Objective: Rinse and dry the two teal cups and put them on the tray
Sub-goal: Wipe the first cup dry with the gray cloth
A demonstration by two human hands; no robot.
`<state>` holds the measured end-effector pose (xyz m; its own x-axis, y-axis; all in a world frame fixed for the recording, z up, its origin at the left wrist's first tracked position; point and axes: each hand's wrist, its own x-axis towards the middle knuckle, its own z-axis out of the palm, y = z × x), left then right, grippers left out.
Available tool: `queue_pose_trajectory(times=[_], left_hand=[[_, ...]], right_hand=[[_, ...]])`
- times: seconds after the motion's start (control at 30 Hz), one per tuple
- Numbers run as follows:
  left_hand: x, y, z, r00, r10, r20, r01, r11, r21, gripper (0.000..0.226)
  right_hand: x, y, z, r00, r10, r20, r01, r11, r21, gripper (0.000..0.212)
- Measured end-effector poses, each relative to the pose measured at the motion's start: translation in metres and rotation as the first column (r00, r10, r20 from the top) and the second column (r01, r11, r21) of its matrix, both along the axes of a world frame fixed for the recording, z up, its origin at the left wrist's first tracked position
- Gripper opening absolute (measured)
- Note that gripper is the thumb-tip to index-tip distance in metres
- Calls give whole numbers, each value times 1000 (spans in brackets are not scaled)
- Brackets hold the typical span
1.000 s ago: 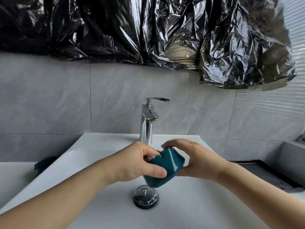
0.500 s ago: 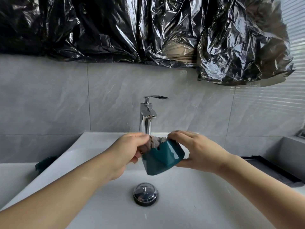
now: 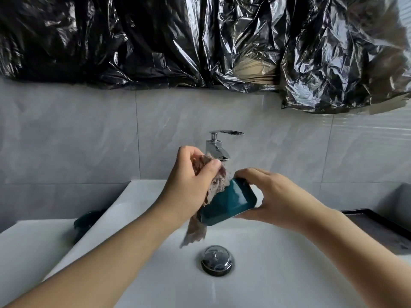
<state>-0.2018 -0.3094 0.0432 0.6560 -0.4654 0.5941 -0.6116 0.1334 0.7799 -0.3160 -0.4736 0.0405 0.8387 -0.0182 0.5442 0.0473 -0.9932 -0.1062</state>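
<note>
Over one sink [image 3: 138, 196], one teal cup [image 3: 226, 203] in right hand's [image 3: 280, 196] grip, left hand [image 3: 189, 187] clutching cloth [image 3: 213, 183].

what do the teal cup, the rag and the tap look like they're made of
Teal cup: glossy glazed ceramic or hard plastic, judging by its sharp window reflection; which one is unclear.
Rag: soft, fuzzy grey-brown cloth, limp and hanging below the cup.
Tap: polished chrome-look metal with mirror-like highlights.

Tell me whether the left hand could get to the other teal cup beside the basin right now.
Probably not yet: the left hand grips a grey-brown cloth. The path to the second glossy teal cup, left of the white basin, looks unobstructed.
</note>
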Motion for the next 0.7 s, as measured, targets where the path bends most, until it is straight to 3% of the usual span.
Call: queue_pose_trajectory(times=[0.07,0.17,0.27,0.43,0.5,0.6,0.7], left_hand=[[0,1,-4,1000,-12,22,10,998,56,21],[1,1,-8,982,-186,10,181,968,176,10],[-2,0,-12,946,-210,248,130,944,304,23],[-9,-1,-11,862,-329,385,215,926,310,33],[-9,-1,-9,860,-305,409,187,934,303,33],[-5,-3,-10,905,-249,346,132,935,329,31],[-2,-3,-12,921,-367,129,282,857,431,23]], right_hand=[[3,-1,-5,1000,-3,-31,4,1000,20,68],[2,-10,-9,996,-67,-53,66,998,-20,71],[-6,-18,-10,994,-100,-48,100,995,-3,70],[-14,-20,-9,993,-111,-39,112,994,21,65],[-14,-19,-10,993,-115,-35,115,993,17,65],[-13,-16,-8,992,-119,-36,119,993,-10,67],[-13,-14,-8,990,-127,-56,123,991,-60,65]])
